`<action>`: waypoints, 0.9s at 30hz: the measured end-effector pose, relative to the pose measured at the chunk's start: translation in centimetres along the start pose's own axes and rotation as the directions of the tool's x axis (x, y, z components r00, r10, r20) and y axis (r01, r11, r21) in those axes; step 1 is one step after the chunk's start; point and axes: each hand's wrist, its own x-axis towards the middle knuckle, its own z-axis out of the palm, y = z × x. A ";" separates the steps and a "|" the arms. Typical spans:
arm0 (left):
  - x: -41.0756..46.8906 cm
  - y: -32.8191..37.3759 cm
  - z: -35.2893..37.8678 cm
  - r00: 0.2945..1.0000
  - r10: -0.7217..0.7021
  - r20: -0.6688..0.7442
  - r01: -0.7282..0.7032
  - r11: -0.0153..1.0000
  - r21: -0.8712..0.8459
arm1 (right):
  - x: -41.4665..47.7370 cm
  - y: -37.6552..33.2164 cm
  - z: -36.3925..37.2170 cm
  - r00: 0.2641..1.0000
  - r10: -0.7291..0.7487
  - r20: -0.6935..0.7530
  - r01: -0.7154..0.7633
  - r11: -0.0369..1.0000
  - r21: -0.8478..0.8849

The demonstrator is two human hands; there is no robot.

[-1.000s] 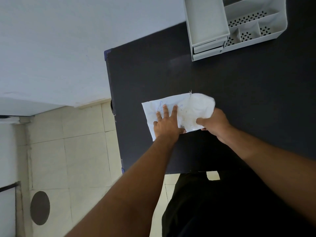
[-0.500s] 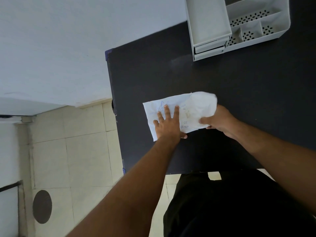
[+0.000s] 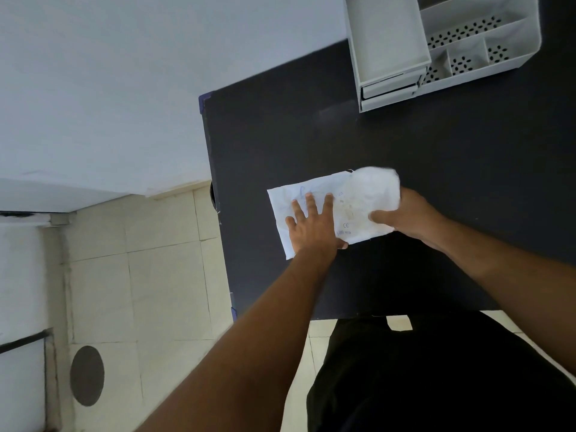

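Observation:
A white crumpled packet (image 3: 352, 207) with faint blue print lies on the black table (image 3: 311, 135), near its front left. My left hand (image 3: 313, 224) presses flat on the packet's left half with straight, spread fingers. My right hand (image 3: 408, 218) grips the packet's right end, thumb on top and fingers curled beneath, and that end bulges upward in a rounded fold.
A grey plastic desk organiser (image 3: 436, 48) with perforated compartments and small drawers stands at the table's far side. The table's left edge (image 3: 215, 198) borders a white wall and a tiled floor (image 3: 140, 275). My dark-clothed body is at the near edge.
The packet's right end, held by my right hand, has shifted slightly rightward, so more of the paper lies flat. My left hand stays pressed in place.

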 end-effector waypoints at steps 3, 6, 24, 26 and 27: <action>-0.1 -0.1 0.0 1.000 0.004 -0.022 -0.004 1.000 -0.023 | -0.1 0.1 0.2 0.994 0.000 -0.109 0.008 0.997 0.074; 0.2 -0.4 -0.1 0.999 0.012 -0.030 -0.013 0.999 -0.044 | 0.2 0.2 0.3 0.984 0.021 -0.177 -0.008 0.997 0.079; 1.3 0.5 -1.2 0.999 -0.018 0.045 0.018 1.000 -0.003 | 0.7 -1.2 -0.4 0.983 0.073 -0.169 -0.036 0.976 0.217; 1.3 0.5 -1.2 0.999 -0.018 0.040 0.018 1.000 0.000 | 0.5 -1.4 -0.5 0.993 0.067 -0.100 -0.041 0.970 0.241; 1.3 0.5 -1.2 0.999 -0.017 0.039 0.018 1.000 -0.001 | 0.3 -1.5 -0.6 0.996 0.072 -0.058 -0.056 0.967 0.249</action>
